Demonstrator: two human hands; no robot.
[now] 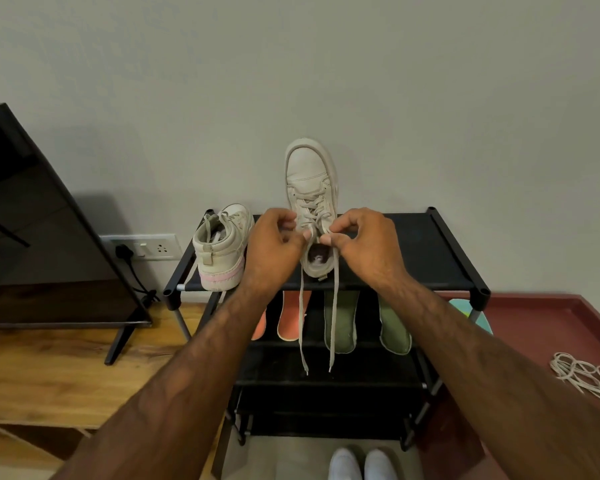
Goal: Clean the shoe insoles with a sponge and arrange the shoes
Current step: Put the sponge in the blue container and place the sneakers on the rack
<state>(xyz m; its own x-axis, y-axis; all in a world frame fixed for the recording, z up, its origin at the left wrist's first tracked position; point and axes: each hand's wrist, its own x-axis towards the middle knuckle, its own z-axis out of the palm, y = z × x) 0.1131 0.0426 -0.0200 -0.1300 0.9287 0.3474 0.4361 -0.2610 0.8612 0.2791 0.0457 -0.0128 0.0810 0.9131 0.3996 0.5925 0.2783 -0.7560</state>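
Left hand (274, 244), just right of the pink-soled sneaker (222, 251), pinches the left lace (302, 323); my right hand (364, 244) pinches the right lace (334, 323), both over the white sneaker (310, 181) on the shoe rack's (413, 251) top shelf. Orange insoles (288, 320) and green insoles (340, 323) lie on the shelf below.

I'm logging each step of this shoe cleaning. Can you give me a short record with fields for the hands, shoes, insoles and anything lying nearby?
left hand: pinches one of the laces at the shoe's opening
right hand: pinches the other lace
white shoe: on the top shelf of the rack, toe towards the wall, lace ends hanging over the front edge
second shoe: white with a pink sole stripe, at the shelf's left end
orange insoles: two, on the shelf below
green insoles: two, beside the orange ones
loose laces: bundled on the red surface to the right
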